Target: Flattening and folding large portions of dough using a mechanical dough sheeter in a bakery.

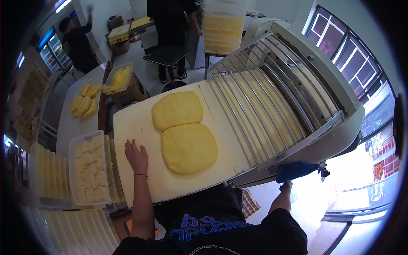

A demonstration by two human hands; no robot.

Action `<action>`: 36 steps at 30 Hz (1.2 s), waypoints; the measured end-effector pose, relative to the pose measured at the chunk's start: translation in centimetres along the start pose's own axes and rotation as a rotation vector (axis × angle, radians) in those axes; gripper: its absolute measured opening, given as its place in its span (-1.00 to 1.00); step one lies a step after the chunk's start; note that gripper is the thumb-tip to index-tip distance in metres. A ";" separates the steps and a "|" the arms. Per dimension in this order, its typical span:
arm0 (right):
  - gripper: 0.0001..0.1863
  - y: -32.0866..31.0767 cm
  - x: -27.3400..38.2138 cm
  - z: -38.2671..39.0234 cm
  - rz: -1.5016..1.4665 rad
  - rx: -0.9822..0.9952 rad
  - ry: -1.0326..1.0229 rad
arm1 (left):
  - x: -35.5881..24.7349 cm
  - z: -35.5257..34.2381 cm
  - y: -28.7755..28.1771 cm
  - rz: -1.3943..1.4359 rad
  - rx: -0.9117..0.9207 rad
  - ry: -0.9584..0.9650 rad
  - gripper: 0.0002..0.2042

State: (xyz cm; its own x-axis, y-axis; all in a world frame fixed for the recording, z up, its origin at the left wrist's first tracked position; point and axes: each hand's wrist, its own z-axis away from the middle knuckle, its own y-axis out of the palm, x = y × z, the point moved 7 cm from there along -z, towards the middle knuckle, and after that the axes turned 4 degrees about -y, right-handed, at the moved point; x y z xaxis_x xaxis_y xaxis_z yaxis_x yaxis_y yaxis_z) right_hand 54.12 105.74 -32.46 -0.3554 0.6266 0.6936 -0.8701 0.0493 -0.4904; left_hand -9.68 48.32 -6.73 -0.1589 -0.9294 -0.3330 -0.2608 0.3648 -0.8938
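Note:
Two slabs of pale yellow dough (188, 148) lie touching on the cream belt (136, 119) of a sheeting machine (312, 89). Just left of the front slab, my left hand (137, 155) rests palm down on the belt, fingers spread, holding nothing. My right hand (285, 187) is low on the machine's near side, at the lower edge of a blue cloth or plastic piece (297, 170); its fingers are mostly hidden, and I cannot tell what it grips. A metal bar guard (263, 102) covers the belt to the right.
Tubs of dough pieces (89, 170) and stacked trays (46, 174) stand left. Dough lumps (85, 106) lie on a side table (68, 131). Behind the machine are a black chair (163, 57), a tray stack (223, 29) and two people (168, 23) (80, 46). An egg tray (250, 204) shows below.

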 end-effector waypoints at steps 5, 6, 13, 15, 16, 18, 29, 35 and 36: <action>-0.37 -5.3 2.0 0.6 -0.090 -0.131 -0.141 | -1.1 -0.3 0.2 -0.004 0.007 0.006 -0.53; -0.37 -5.7 2.7 1.1 -0.084 -0.134 -0.129 | -0.9 -0.3 0.2 -0.004 0.008 0.011 -0.53; -0.35 -6.4 5.0 2.6 -0.185 -0.296 -0.293 | -1.2 -0.3 0.7 0.010 0.003 0.021 -0.53; -0.37 -6.1 4.8 2.5 -0.166 -0.267 -0.267 | -0.9 -0.2 0.7 0.003 -0.003 0.025 -0.53; -0.38 -5.9 4.7 2.3 -0.145 -0.240 -0.244 | -0.8 -0.2 0.7 -0.001 -0.007 0.027 -0.53; -0.42 -5.2 5.0 2.0 -0.101 -0.183 -0.202 | -0.3 -0.3 0.7 -0.011 -0.018 0.026 -0.53; -0.53 -0.3 -0.2 -1.7 0.078 0.017 -0.037 | -1.1 -0.2 -0.1 -0.013 0.006 0.030 -0.55; -0.52 -0.9 -0.3 -1.5 0.134 0.004 0.028 | -0.8 0.0 0.2 -0.025 0.003 0.031 -0.54; -0.52 -0.8 0.0 -1.6 0.111 0.019 0.019 | -0.8 0.0 0.3 -0.017 0.003 0.027 -0.53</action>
State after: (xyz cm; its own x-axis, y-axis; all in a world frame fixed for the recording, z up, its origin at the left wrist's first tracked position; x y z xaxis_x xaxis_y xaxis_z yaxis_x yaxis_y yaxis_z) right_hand 55.41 106.96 -32.95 -0.4433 0.6422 0.6254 -0.8322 -0.0356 -0.5534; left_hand -9.62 49.13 -6.72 -0.1802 -0.9335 -0.3099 -0.2608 0.3491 -0.9001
